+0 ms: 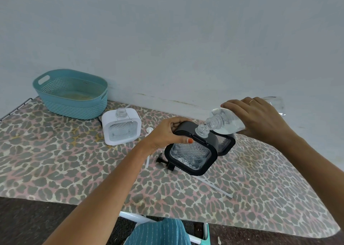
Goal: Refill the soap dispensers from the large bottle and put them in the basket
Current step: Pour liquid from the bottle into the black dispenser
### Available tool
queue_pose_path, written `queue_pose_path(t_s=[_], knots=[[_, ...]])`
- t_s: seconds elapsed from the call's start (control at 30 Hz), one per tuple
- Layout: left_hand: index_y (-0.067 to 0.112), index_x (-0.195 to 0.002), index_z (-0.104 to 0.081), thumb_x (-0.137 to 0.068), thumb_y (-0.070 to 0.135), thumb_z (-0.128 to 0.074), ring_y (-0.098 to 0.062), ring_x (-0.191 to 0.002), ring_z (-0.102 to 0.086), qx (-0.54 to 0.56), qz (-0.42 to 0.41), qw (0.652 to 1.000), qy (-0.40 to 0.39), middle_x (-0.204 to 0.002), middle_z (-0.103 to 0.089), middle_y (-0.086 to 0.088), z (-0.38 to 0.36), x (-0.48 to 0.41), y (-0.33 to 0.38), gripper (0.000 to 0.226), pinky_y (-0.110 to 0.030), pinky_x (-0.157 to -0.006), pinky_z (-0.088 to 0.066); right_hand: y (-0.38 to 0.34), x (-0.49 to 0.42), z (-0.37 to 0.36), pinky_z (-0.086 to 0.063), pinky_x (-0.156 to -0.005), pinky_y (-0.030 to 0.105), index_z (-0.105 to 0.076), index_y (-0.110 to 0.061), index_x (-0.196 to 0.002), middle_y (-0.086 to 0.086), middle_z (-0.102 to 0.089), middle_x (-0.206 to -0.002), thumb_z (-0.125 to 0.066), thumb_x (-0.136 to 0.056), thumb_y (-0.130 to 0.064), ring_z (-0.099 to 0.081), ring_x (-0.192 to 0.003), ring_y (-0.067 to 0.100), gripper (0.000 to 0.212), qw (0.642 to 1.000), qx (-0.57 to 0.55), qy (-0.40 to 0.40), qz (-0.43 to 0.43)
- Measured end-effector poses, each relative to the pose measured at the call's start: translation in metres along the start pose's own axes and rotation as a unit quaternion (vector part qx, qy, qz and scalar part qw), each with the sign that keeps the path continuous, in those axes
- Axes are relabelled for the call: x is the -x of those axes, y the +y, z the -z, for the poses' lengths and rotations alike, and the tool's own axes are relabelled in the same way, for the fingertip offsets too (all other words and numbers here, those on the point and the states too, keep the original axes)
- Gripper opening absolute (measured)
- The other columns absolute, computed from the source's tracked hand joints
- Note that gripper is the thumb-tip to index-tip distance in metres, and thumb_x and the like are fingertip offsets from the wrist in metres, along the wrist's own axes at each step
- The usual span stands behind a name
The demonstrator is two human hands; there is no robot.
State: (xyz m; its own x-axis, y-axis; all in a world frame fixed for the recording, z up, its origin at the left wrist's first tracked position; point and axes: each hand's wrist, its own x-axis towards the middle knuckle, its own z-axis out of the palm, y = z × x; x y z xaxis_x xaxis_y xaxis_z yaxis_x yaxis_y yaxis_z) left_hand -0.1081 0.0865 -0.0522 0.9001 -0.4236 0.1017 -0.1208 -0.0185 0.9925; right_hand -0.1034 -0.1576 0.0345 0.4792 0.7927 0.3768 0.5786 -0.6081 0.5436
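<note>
Left hand point(167, 131) grips the black dispenser point(191, 151); right hand point(256, 118) clasps the tilted large bottle point(229, 121) at its neck.

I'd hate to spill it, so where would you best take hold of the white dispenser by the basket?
Probably the white dispenser by its frame's upper corner, thumb in front, fingers behind, hand coming from above beside the neck. It stands upright, uncapped, and the frame is slim front to back.

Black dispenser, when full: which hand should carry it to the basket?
Probably left: the left hand grips the black dispenser, the basket sits on that side, the right hand holds the large bottle.
</note>
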Motion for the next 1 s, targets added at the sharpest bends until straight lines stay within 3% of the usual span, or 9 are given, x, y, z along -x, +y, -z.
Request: queue_pose_path(t_s=[0.5,1.0], knots=[[0.017,-0.104,-0.057,-0.069,-0.008,-0.070,0.008,-0.077,-0.064,0.009,-0.010,1.000,-0.005,-0.091,-0.064,0.006,0.000,0.000,-0.002,0.046,-0.008,-0.070,-0.048,-0.001,0.000,0.000,-0.046,-0.053,0.031,-0.046,-0.012,-0.110,0.008,-0.071,-0.094,-0.092,-0.042,-0.026,-0.064,-0.062,0.030,0.083,1.000,0.003,-0.005,-0.006],[0.023,-0.100,-0.061,-0.067,-0.005,-0.073,0.003,-0.080,-0.065,-0.001,-0.012,1.000,-0.003,-0.079,-0.070,0.017,0.006,-0.002,-0.003,0.045,-0.012,-0.073,-0.049,-0.017,0.003,-0.003,-0.048,-0.056,0.029,-0.046,-0.012,-0.110,0.009,-0.070,-0.094,-0.089,-0.045,-0.036,-0.063,-0.060,0.029,0.081,0.993,-0.057,0.001,-0.103]])
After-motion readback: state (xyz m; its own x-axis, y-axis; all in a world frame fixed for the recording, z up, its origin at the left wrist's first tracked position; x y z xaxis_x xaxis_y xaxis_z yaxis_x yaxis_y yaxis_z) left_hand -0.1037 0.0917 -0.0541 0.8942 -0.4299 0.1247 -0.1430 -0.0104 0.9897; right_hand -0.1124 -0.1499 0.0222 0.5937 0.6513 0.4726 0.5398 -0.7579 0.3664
